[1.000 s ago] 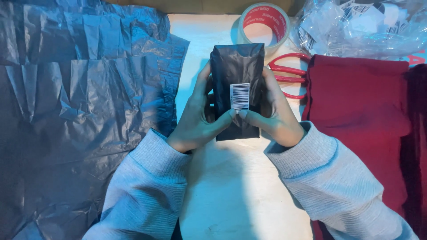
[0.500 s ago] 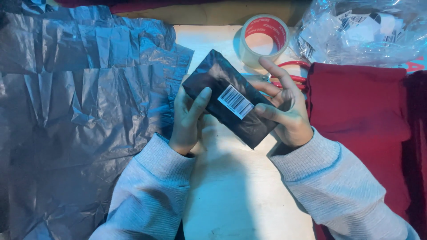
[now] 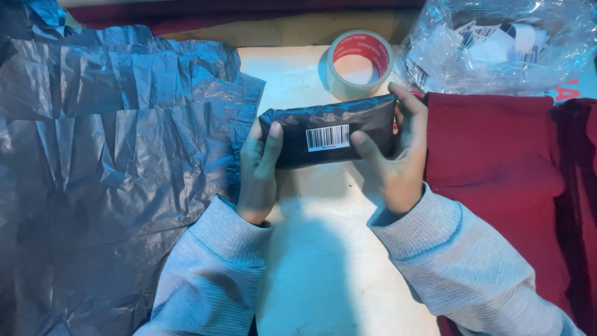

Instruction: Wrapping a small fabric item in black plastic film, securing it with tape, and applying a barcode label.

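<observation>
A small parcel wrapped in black plastic [image 3: 329, 118], with a white barcode sticker on its face, lies sideways above the light table [image 3: 323, 261]. My left hand [image 3: 258, 168] grips its left end, thumb over the front. At the parcel's right end my right hand [image 3: 398, 155] clasps it, thumb pressing near the sticker and fingers curled round the edge. Both forearms wear light grey sleeves.
A roll of clear tape with a red core [image 3: 359, 62] stands just behind the parcel. Crumpled dark plastic sheets [image 3: 112, 155] cover the left side. Folded red cloth [image 3: 497, 162] lies to the right, and a clear bag of labels [image 3: 497, 43] at the back right.
The parcel has been turned from upright, through a diagonal tilt, to lying horizontally. Both hands shifted to its two ends.
</observation>
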